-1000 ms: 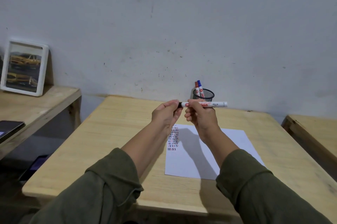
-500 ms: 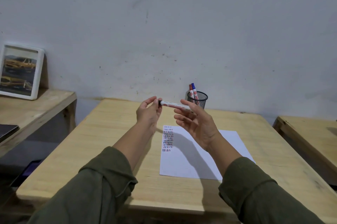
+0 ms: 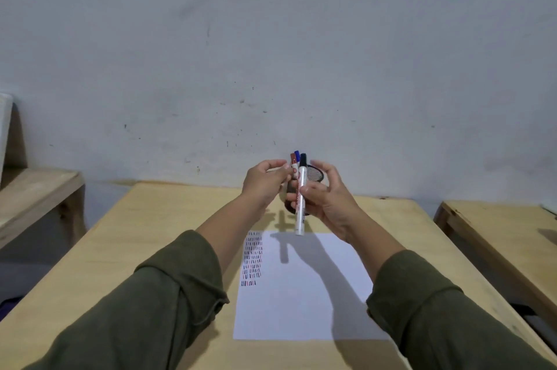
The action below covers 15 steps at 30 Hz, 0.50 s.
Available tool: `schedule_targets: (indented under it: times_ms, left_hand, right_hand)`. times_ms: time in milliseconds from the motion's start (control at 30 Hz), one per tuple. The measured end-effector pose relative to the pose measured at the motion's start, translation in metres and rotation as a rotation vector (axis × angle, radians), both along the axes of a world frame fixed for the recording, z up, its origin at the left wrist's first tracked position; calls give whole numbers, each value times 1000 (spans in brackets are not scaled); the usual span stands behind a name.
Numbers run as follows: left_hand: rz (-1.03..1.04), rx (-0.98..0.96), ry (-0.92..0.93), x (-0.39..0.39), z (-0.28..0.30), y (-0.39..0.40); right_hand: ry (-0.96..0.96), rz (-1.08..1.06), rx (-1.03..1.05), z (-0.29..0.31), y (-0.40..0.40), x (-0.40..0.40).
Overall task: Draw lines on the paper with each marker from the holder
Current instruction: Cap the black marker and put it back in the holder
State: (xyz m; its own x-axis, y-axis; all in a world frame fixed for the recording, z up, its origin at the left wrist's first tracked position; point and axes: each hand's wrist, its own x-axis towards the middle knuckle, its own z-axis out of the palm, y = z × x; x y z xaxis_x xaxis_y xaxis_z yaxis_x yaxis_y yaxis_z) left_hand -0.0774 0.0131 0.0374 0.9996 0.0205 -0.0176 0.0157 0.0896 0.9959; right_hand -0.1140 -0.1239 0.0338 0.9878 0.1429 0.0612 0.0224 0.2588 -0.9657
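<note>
A white marker with a black cap (image 3: pixel 300 200) stands upright in the air, cap end up, above the far edge of the paper (image 3: pixel 301 294). My right hand (image 3: pixel 328 197) grips its barrel between thumb and fingers. My left hand (image 3: pixel 262 182) hovers just left of it with its fingers apart and nothing in them. Behind the hands a black mesh holder (image 3: pixel 316 174) stands on the wooden table (image 3: pixel 168 234), mostly hidden, with a red marker (image 3: pixel 292 158) and a blue marker (image 3: pixel 297 155) sticking out. Rows of short drawn lines (image 3: pixel 252 258) fill the paper's upper left.
A lower wooden bench (image 3: pixel 39 191) stands to the left with the edge of a white frame (image 3: pixel 4 128) on it. Another wooden table (image 3: pixel 497 234) stands to the right across a narrow gap. A grey wall rises right behind the holder.
The marker swung from lying level between both hands to upright in my right hand. My left hand let go of its cap end. Both hands moved closer to the holder.
</note>
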Motion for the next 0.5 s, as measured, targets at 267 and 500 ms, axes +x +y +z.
schedule_targets:
  times_ms: [267, 500]
  left_hand:
    - [76, 457, -75, 49, -12, -21]
    - [47, 602, -25, 71, -28, -28]
  right_hand:
    - [-203, -396, -445, 34, -36, 78]
    - [-292, -455, -644, 18, -28, 119]
